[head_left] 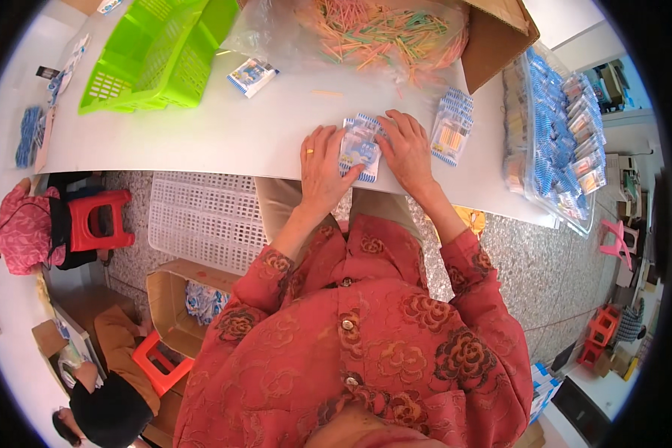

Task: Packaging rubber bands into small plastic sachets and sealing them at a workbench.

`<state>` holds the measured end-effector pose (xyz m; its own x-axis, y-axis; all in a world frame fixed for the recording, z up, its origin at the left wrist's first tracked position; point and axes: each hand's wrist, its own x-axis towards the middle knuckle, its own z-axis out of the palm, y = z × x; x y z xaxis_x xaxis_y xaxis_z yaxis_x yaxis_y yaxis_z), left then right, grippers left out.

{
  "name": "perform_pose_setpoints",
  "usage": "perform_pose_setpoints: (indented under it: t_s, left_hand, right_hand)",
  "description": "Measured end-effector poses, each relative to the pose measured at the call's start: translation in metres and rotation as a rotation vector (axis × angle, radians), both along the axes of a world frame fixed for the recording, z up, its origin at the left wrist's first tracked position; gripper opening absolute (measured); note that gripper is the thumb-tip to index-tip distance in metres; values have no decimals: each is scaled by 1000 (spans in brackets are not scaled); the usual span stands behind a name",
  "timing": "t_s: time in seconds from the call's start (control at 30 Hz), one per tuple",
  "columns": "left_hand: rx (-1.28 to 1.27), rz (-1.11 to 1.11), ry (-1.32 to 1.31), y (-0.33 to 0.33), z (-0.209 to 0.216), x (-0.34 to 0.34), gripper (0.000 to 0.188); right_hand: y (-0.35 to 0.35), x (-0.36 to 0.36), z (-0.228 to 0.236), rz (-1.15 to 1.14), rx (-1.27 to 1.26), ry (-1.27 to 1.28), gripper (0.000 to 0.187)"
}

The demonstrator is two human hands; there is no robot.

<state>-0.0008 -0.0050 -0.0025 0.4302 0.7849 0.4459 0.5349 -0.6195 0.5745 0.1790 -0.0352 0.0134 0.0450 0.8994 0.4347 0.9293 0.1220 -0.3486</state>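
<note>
Near the table's front edge lies a small stack of blue-and-white packets [363, 142], its edges slightly fanned. My left hand [322, 160] grips its left side, the thumb pressed on the lower part and a ring on one finger. My right hand [406, 149] holds the upper right edge with bent fingers. Just right of that hand, a neat overlapping row of similar packets [451, 131] shows pale sticks through clear windows. A lone packet [252, 76] rests farther back on the left. One loose thin stick [326, 93] lies behind my hands.
Pastel sticks [384, 33] fill a clear bag at the back, beside a cardboard box [496, 37]. A green basket [179, 67] stands back left. A clear tub [529, 149] full of packets sits at the right edge. Below are a white crate [201, 216] and two other people at left.
</note>
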Motion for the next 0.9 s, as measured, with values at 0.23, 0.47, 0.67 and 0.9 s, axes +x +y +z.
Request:
perform_pose_setpoints:
  t_s: [0.23,0.47,0.67,0.9]
  left_hand:
    - [-3,-16,8,1,-1,-1,68]
    - [-17,-15,4,0,0,1,69]
    - [-5,-9,14,1,-3,1,69]
    - [-5,-20,12,1,-3,0,69]
  right_hand:
    - [-2,-2,1,81,100,-20,31]
    - [6,3,-4,57,69,164,30]
    - [12,1,-4,15,44,171,29]
    - [9,-3,-7,39,116,12,28]
